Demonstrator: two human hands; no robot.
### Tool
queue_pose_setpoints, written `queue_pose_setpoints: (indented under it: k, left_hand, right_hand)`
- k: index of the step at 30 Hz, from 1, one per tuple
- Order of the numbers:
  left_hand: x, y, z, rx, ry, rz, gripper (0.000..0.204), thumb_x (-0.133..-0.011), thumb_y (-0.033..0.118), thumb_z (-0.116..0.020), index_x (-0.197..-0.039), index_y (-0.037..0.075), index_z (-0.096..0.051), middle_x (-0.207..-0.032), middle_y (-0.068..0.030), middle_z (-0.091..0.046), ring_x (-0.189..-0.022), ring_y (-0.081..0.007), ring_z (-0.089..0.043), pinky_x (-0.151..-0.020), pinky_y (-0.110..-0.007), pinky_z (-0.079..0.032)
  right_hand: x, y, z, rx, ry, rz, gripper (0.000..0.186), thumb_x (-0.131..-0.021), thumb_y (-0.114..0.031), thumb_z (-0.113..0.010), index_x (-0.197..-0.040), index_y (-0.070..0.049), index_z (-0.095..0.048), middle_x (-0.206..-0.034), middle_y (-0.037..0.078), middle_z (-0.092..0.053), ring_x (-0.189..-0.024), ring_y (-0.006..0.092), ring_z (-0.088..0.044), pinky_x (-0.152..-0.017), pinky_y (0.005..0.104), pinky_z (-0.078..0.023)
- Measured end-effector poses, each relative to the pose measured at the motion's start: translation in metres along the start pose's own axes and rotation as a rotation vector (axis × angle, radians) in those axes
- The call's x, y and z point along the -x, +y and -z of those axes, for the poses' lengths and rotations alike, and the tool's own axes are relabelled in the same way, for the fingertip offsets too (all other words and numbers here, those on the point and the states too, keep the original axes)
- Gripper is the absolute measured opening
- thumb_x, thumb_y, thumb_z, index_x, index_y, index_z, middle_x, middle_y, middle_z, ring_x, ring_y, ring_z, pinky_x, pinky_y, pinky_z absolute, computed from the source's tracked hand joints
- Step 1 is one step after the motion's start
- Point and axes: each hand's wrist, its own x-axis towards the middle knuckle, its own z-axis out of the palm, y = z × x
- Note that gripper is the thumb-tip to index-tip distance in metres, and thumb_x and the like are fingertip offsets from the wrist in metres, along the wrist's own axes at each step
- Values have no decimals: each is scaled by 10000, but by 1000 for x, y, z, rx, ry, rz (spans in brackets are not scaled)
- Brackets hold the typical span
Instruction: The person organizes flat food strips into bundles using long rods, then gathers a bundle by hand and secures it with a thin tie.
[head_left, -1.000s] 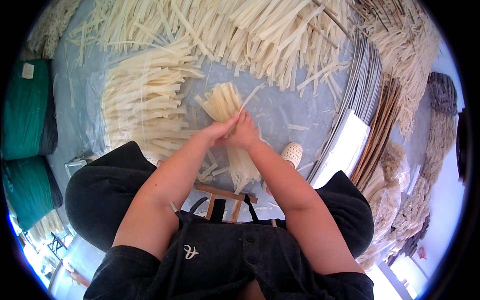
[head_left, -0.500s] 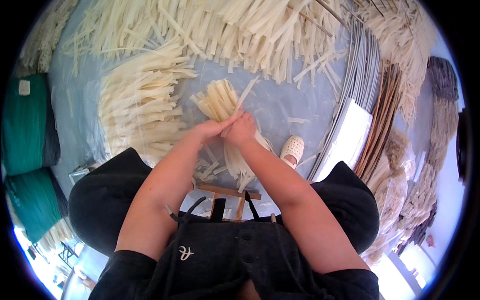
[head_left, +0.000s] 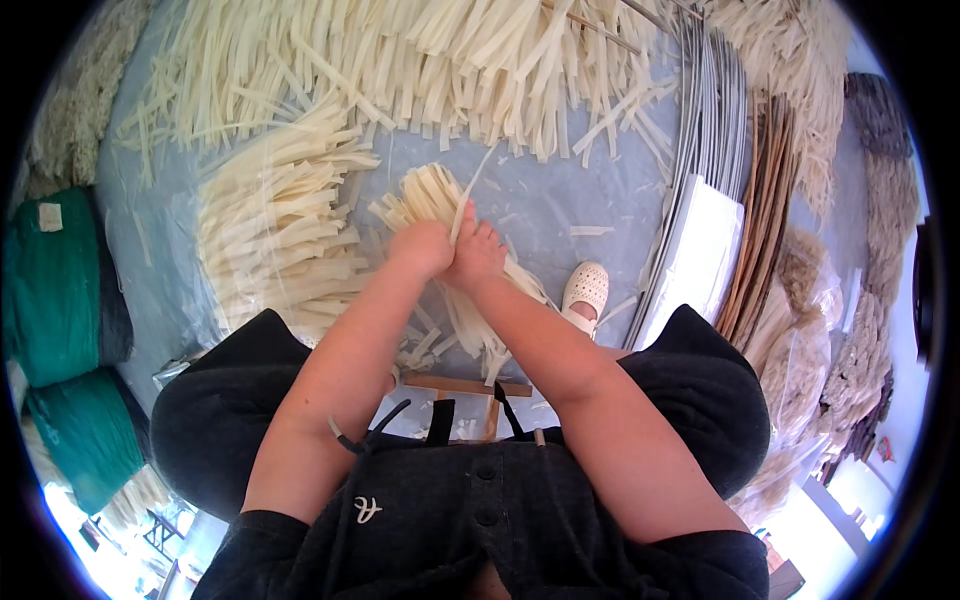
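Observation:
A bundle of flat cream-coloured strips [head_left: 432, 190] is between my two hands, its ends fanned out above them. The lower ends [head_left: 465, 318] of the strips hang past my wrists toward the wooden stool. My left hand [head_left: 424, 246] is closed in a fist at the bundle's middle. Pressed against it, my right hand [head_left: 478, 254] grips the bundle from the right, its fingertips pointing up and partly curled. One narrow loose strip [head_left: 468, 192] rises from between the hands, wrapped at the grip. The hands hide the bundle's middle.
On the left lies a large pile of strips [head_left: 280, 225]; a wide spread of them [head_left: 400, 65] covers the far floor. Grey rods [head_left: 700, 120], brown sticks [head_left: 768, 200] and a white panel [head_left: 695, 260] lie at right. A wooden stool [head_left: 468, 386] stands between my legs. Green-wrapped bundles [head_left: 55, 290] sit far left.
My left hand has rolled into a fist and pulled in against the right. My right fingers have lifted upward. The loose strip now stands more upright, and the view has shifted slightly.

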Motion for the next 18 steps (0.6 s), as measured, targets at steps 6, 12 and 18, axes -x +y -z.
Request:
queue_pose_setpoints:
  k: [6, 12, 18]
  left_hand:
    - [23, -20, -11, 782, 185, -124, 123, -882, 169, -648, -895, 47, -650, -748, -25, -636, -651, -111, -591, -567, -270, -481]
    - [59, -54, -140, 953, 425, 205, 307, -861, 117, -679, -1130, 57, -543, -727, -27, -608, -633, -98, -580, -529, -268, -476]
    - [83, -25, -144, 591, -162, 424, 585, -802, 138, -730, -1305, 36, -451, -908, -100, -673, -753, -171, -646, -647, -306, -529]
  right_hand:
    - [5, 4, 8, -26, 1, 45, 1193, -658, -443, -788, -1530, -98, -50, -1304, 172, -422, -1204, 320, -463, -978, 499, -390]
    - [2, -3, 19, 41, -26, 34, 1243, -613, -441, -819, -1527, -105, -46, -1317, 163, -433, -1229, 307, -464, -997, 501, -401]
    - [-7, 14, 14, 12, -23, 22, 1278, -577, -445, -809, -1528, -116, -22, -1321, 182, -432, -1223, 350, -467, -981, 507, -424]
